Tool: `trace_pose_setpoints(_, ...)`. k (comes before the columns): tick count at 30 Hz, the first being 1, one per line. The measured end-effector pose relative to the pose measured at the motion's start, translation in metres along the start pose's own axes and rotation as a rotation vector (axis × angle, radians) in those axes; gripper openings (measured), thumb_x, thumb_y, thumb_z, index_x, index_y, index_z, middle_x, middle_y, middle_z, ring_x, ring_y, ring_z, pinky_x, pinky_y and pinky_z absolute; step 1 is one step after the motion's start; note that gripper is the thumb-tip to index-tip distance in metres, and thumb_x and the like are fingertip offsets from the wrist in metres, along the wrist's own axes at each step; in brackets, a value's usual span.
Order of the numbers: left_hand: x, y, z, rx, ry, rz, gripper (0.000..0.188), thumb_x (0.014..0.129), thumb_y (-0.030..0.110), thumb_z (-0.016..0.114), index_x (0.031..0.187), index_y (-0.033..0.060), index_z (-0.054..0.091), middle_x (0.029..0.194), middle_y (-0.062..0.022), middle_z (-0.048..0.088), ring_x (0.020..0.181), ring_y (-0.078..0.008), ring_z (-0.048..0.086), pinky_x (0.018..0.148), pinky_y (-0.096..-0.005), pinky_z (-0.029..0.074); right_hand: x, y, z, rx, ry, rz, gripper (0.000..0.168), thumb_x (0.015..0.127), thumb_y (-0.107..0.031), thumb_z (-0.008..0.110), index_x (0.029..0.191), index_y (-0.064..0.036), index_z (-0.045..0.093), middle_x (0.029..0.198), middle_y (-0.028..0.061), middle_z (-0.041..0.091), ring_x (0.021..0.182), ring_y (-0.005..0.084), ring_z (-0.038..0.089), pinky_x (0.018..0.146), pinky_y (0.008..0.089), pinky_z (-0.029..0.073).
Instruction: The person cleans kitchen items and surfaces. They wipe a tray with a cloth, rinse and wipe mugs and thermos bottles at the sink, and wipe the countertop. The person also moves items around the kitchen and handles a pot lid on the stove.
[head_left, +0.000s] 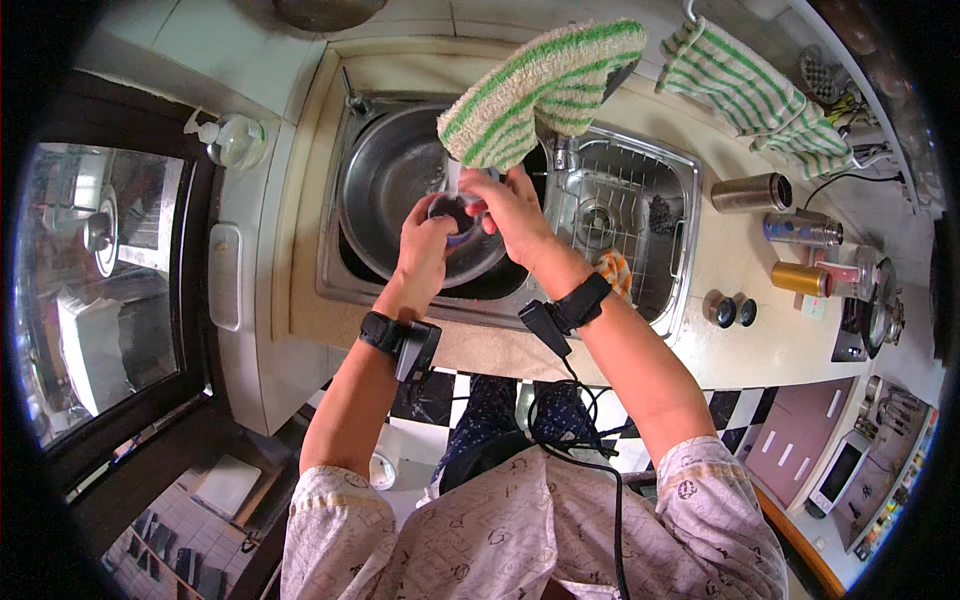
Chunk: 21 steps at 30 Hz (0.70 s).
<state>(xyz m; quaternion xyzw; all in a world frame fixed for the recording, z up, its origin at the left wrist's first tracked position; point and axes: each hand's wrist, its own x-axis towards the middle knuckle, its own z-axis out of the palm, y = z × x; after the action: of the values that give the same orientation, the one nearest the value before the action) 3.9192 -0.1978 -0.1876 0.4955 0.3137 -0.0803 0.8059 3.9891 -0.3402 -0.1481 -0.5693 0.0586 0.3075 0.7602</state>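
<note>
My left hand grips a small round vessel with a dark inside, over a large metal basin in the left sink bowl. Close beside it, my right hand has its fingers at the vessel's rim; whether they hold something small is unclear. A pale stream, seemingly water, comes down at the vessel from under a green-striped towel. That towel hangs above the hands and hides most of what is beneath it. The vessel's lower part is hidden by my fingers.
The right sink bowl holds a wire rack and an orange checked cloth. Metal flasks, a gold canister and two dark lids are on the counter at right. A soap bottle stands at left. A cable hangs from my right wrist.
</note>
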Motion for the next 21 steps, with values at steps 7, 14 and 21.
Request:
trace_pose_setpoints(7, -0.008, -0.001, 0.005, -0.079, -0.077, 0.04, 0.037, 0.094, 0.008, 0.061, 0.131, 0.0035, 0.055, 0.112, -0.0065, 0.065, 0.099, -0.0169, 0.066, 0.088, -0.0341, 0.056, 0.001, 0.002, 0.003, -0.102, -0.032, -0.08, 0.025, 0.086, -0.028, 0.077, 0.1, -0.009, 0.068, 0.089, -0.0015, 0.067, 0.07, 0.0067, 0.06, 0.051, 0.0233, 0.041)
trace_pose_setpoints(14, -0.015, -0.003, 0.0, -0.109, -0.143, 0.006, 0.041, 0.097, 0.006, 0.064, 0.136, 0.0049, 0.051, 0.12, -0.008, 0.065, 0.11, -0.0206, 0.067, 0.096, -0.0372, 0.055, -0.004, 0.004, 0.008, -0.066, -0.112, -0.306, 0.039, 0.085, -0.015, 0.078, 0.119, -0.004, 0.063, 0.101, 0.0, 0.067, 0.088, 0.0085, 0.063, 0.073, 0.0264, 0.052)
trace_pose_setpoints(21, -0.021, -0.011, -0.007, -0.019, -0.291, 0.125, 0.052, 0.092, 0.002, 0.072, 0.139, -0.0019, 0.049, 0.124, -0.0067, 0.06, 0.11, -0.0154, 0.064, 0.099, -0.0311, 0.053, -0.003, 0.007, 0.005, -0.24, -0.091, -0.342, 0.044, 0.083, -0.011, 0.082, 0.12, 0.001, 0.062, 0.104, 0.0049, 0.069, 0.095, 0.0133, 0.065, 0.088, 0.0297, 0.053)
